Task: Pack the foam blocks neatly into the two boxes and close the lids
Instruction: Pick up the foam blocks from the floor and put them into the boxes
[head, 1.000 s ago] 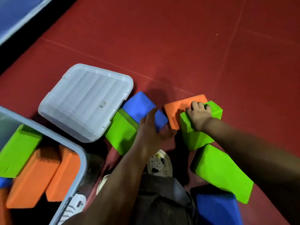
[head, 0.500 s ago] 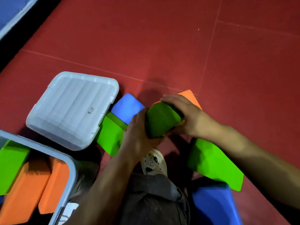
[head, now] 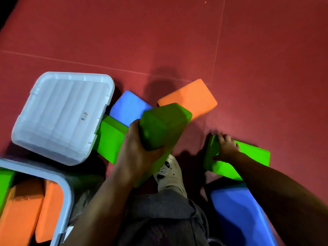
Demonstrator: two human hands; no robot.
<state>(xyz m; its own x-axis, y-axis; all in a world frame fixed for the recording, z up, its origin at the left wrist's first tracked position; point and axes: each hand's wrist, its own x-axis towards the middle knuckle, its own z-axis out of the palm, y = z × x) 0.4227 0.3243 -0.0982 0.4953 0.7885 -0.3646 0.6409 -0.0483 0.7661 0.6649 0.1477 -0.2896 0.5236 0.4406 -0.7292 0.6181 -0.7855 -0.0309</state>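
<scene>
My left hand (head: 140, 153) grips a green foam block (head: 163, 125) and holds it up above the floor, in the middle of the view. Over to the right, my right hand (head: 226, 148) grasps the near end of another green block (head: 248, 157) that lies on the red floor. An orange block (head: 193, 98), a blue block (head: 129, 107) and a third green block (head: 111, 137) lie on the floor behind my left hand. An open box (head: 65, 189) at the lower left holds orange blocks (head: 23, 210) and a green one (head: 5, 185).
A pale grey lid (head: 60, 114) lies flat on the floor at the left, touching the blue and green blocks. Another blue block (head: 239, 213) lies at the lower right beside my leg. My shoe (head: 170, 173) stands between the hands. Bare red floor stretches beyond.
My right hand let go of the lifted green block and dropped to the green block on the right. My left hand alone now holds the lifted block, raised nearer to me.
</scene>
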